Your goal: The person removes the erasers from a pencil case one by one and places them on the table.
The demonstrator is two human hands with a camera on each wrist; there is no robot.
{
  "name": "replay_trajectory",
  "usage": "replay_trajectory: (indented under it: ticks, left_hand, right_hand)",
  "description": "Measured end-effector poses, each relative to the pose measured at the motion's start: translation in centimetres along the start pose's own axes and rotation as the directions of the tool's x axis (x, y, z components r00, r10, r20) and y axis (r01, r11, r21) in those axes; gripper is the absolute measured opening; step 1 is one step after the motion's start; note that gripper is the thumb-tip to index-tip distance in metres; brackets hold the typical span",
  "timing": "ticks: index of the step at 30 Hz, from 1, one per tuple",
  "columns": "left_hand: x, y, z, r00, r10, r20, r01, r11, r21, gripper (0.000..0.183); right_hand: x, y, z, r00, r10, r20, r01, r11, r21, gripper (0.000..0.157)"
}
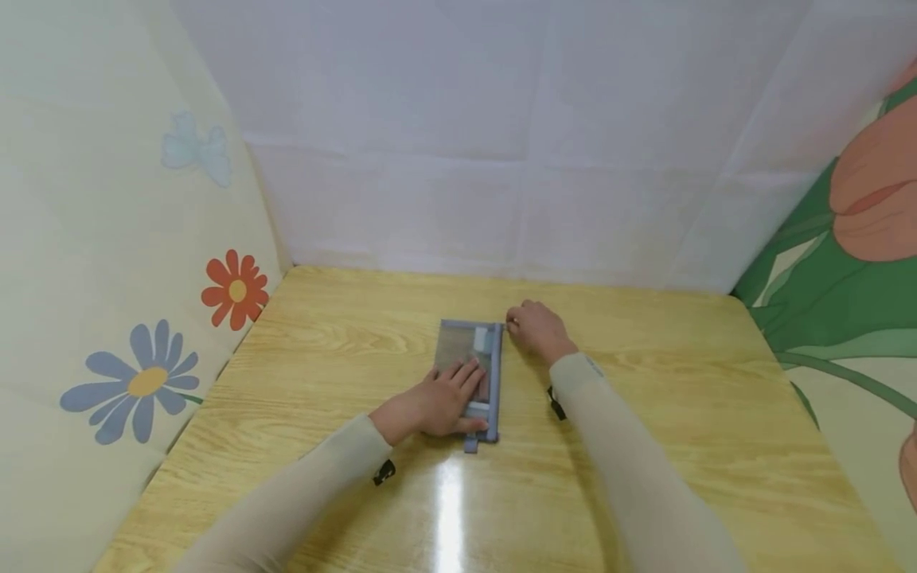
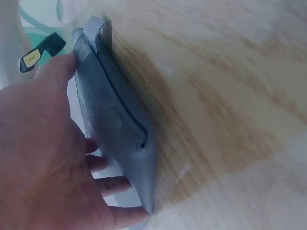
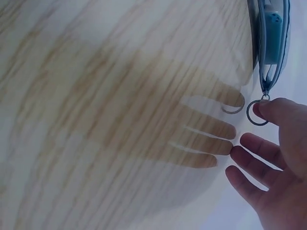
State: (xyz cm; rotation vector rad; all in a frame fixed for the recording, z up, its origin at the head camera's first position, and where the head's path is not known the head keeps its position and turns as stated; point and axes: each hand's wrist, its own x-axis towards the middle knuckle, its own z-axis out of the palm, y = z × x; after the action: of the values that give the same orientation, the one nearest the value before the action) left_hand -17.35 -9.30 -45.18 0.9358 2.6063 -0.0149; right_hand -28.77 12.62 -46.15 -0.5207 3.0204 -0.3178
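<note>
A flat zippered pouch (image 1: 496,374) with blue-grey edging and a see-through face lies on the table. My left hand (image 1: 446,399) rests on its near half, fingers spread over the face and thumb toward the near end. In the left wrist view the pouch's ribbed fabric side and a short loop tab (image 2: 94,28) show beside that hand. At the far right corner, my right hand (image 1: 539,328) pinches the round metal ring (image 3: 248,116) of the zipper pull. The zipper looks closed at that end. A teal item (image 3: 273,40) shows through the pouch's side.
The wood-grain table (image 1: 666,446) reaches back to a pale cloth wall (image 1: 444,207). Flower-printed cloth hangs on the left (image 1: 107,278) and right (image 1: 845,302). A bright light reflection streaks the table in front of the pouch.
</note>
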Motion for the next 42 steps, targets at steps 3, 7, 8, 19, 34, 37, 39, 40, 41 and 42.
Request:
replay_trajectory:
  ticks: [3,7,8,19,34,37,39,40,41,42]
  left_hand:
    - [0.0,0.0,0.0,1.000,-0.002,0.005,0.002,1.000,-0.002,0.096]
    - [-0.1,0.1,-0.1,1.000,-0.005,-0.004,0.005,1.000,0.001,0.095]
    - [-0.1,0.0,-0.1,1.000,-0.006,-0.007,0.006,1.000,-0.001,0.095]
    - [-0.3,0.1,-0.3,1.000,-0.014,-0.017,0.014,1.000,-0.017,0.095]
    - [0.0,0.0,0.1,1.000,-0.011,0.001,0.011,1.000,-0.004,0.095]
    - [0.0,0.0,0.1,1.000,-0.011,0.003,0.011,1.000,-0.002,0.095]
    - [0.0,0.0,0.1,1.000,-0.012,0.003,0.012,1.000,-0.001,0.095]
    - [0.0,0.1,0.1,1.000,-0.013,0.004,0.013,1.000,0.001,0.095]
    - [0.0,0.1,0.1,1.000,-0.013,0.006,0.013,1.000,0.002,0.095]
    - [0.0,0.1,0.0,1.000,-0.013,0.006,0.013,1.000,0.002,0.095]
  right_hand:
    - [-0.1,0.0,0.0,1.000,-0.005,-0.004,0.005,1.000,0.023,0.028]
    - [-0.1,0.1,-0.1,1.000,-0.011,-0.020,0.011,0.999,0.036,0.030]
    - [-0.2,0.1,-0.2,1.000,-0.009,-0.021,0.010,0.999,0.038,0.030]
    - [-0.4,0.3,-0.1,1.000,0.001,-0.031,0.000,0.998,0.058,0.032]
    - [-1.3,1.3,0.2,0.999,0.012,-0.035,-0.009,0.997,0.070,0.032]
    - [-1.5,1.5,0.2,0.999,0.008,-0.042,-0.005,0.997,0.080,0.033]
    - [-1.7,1.7,0.2,0.999,0.000,-0.048,0.004,0.997,0.076,0.033]
    - [-1.8,1.8,0.2,0.999,-0.006,-0.053,0.009,0.997,0.070,0.033]
    - [-1.9,1.9,0.2,0.998,-0.008,-0.057,0.012,0.998,0.067,0.033]
    - [-2.0,1.9,0.2,0.998,-0.012,-0.061,0.015,0.998,0.061,0.032]
